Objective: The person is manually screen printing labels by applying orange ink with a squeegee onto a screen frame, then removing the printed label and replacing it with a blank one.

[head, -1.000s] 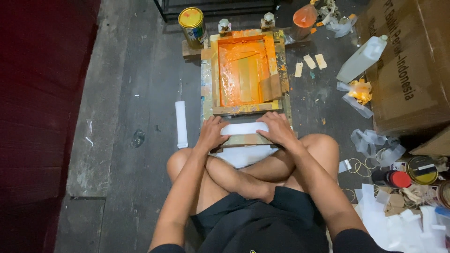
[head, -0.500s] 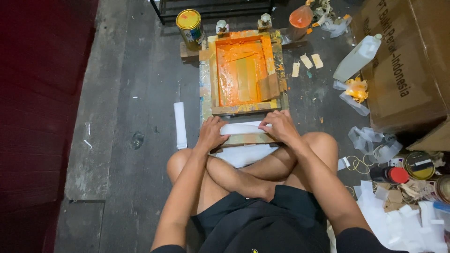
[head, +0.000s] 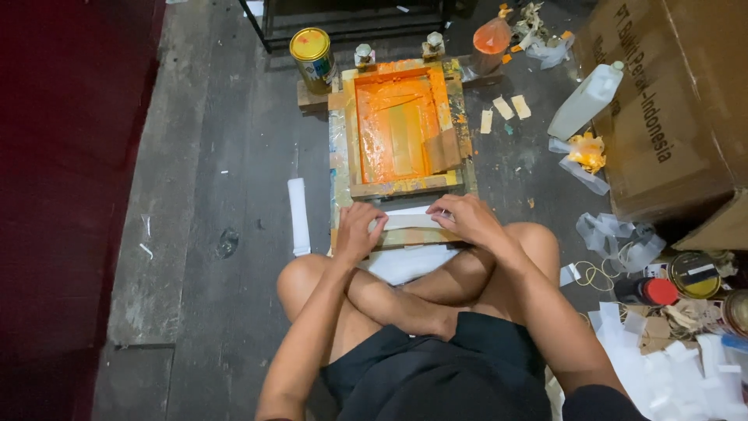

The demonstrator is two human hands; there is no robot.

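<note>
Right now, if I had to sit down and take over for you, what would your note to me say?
Left hand: pressing the left end of the flat white paper strip, fingers on its edge.
Right hand: pressing the right end of that strip.
The strip lies across the paint-stained wooden board, just in front of the wooden-framed printing screen covered in orange ink.
Done: the screen is inked and lies flat; more white sheets sit by the crossed legs.
Left: the strip is not yet under the screen.
The yellow-lidded paint tin stands behind the frame; a rolled white strip lies to the left.
</note>
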